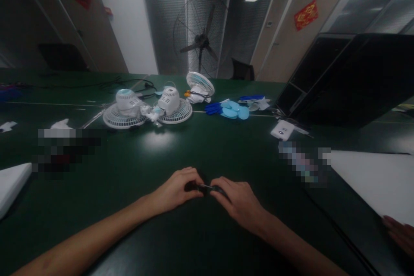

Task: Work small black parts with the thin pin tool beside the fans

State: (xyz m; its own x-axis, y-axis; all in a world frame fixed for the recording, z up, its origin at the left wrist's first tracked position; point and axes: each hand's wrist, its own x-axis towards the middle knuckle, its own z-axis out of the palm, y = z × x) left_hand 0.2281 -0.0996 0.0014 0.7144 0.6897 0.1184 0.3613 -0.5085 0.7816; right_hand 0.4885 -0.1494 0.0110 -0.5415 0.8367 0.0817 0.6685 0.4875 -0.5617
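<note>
My left hand (177, 189) and my right hand (238, 200) meet low in the middle of the dark green table (200, 151). Both are closed around a small dark object (204, 188) held between their fingertips; I cannot make out what it is. Farther back lie three small white clip fans: one at the left (124, 110), one in the middle (173, 107) and one behind (199, 87). Light blue fan blades (235, 111) lie to their right.
A large black pedestal fan (201, 36) stands behind the table. A white device (282, 130) and a dark monitor (349, 82) are at the right. White sheets lie at right (371, 179) and left (11, 183). Another person's hand (401, 233) shows at the lower right edge.
</note>
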